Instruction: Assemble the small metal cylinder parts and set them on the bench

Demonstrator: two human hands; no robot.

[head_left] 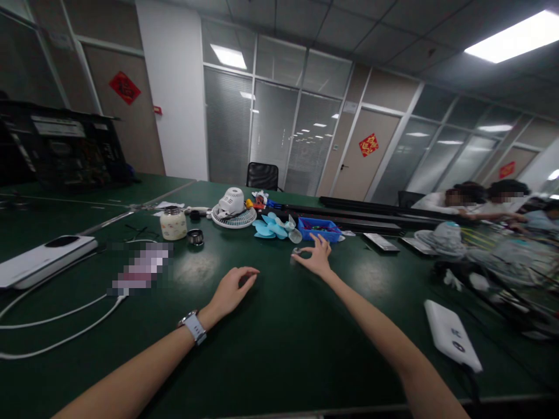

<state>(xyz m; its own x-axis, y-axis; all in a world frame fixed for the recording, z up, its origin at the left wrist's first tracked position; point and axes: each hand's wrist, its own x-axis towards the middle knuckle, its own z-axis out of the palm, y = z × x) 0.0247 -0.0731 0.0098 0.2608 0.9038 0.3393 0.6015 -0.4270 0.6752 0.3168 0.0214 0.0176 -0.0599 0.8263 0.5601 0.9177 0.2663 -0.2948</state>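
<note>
Above the green table, my left hand (pixel 230 291) is curved with thumb and index finger apart and nothing between them. My right hand (pixel 318 259) reaches further out, its thumb and index finger pinching a small clear or shiny piece (pixel 297 251), too small to name exactly. Its other fingers are spread near a blue tray (pixel 321 231) holding small dark parts. Left of that tray lie light-blue fan blades (pixel 271 226). Behind them a white fan motor housing (pixel 231 202) rests on a round white fan grille (pixel 236 219).
A patterned jar (pixel 173 224) and dark metal cap (pixel 195 237) stand left, near a blurred-out phone (pixel 142 269) with white cables. A white device (pixel 453 334) lies right, by tangled cables. Long black bars (pixel 349 218) cross the back. Two people (pixel 467 198) sit far right.
</note>
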